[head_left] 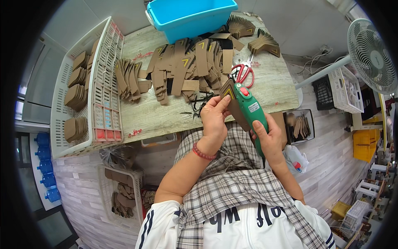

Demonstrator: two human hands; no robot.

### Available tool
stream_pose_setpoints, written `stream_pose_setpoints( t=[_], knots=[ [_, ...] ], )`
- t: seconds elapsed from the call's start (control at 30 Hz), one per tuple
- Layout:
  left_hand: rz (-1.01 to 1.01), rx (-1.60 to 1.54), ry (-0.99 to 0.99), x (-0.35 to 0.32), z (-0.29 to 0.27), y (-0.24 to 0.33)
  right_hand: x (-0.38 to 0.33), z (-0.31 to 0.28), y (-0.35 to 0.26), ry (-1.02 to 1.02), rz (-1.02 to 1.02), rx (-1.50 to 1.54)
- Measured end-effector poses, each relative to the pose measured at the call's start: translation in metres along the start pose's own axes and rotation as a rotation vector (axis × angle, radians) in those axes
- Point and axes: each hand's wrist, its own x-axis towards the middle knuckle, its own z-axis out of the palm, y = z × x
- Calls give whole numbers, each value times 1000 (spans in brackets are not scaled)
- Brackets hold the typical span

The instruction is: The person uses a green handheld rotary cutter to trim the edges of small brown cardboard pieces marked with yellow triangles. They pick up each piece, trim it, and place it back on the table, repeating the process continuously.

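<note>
My right hand (269, 139) is wrapped round a green hand-held power tool (252, 108) with a red switch, its head pointing away from me. A brown curved strip (235, 108) with a yellow V mark lies along the tool's left side. The thumb and fingers of my left hand (215, 115) pinch that strip near its marked end. The tool partly hides the strip and its working tip. Just beyond are red-handled scissors (244, 76) on the table. Heaped brown strips (178, 68), many with yellow V marks, cover the table's middle, with black scraps (202, 101) near my left hand.
A blue tub (195, 18) stands at the table's far edge, near fanned strips (240, 25). At left, a white crate (108, 83) holds stacked brown pieces. A white fan (375, 60) is at right. Below the table are a floor crate (105, 186) and a black bin (311, 135).
</note>
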Motion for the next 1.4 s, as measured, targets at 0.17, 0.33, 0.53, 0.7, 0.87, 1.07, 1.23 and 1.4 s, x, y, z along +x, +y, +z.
stream_pose_setpoints(
  t=[0.17,0.33,0.53,0.7,0.87,1.07,1.23,1.4],
  knots=[
    [77,47,32,0,-3,3,-1,-2,1,-9,-3,28],
    [185,128,7,3,-6,13,-1,-3,1,-19,11,39],
    [238,212,-18,4,-13,24,0,-5,3,-47,15,54],
    [306,286,-36,5,-15,35,-1,-6,0,-81,15,64],
    [356,351,-72,9,-20,41,-2,-7,-5,-105,32,47],
    [365,446,-108,13,-26,50,-2,-9,-1,-107,21,57],
    [354,507,-165,15,-27,63,-3,-11,-2,-123,16,47],
    [385,623,-226,21,-33,75,-3,-13,-4,-135,6,25]
  ],
)
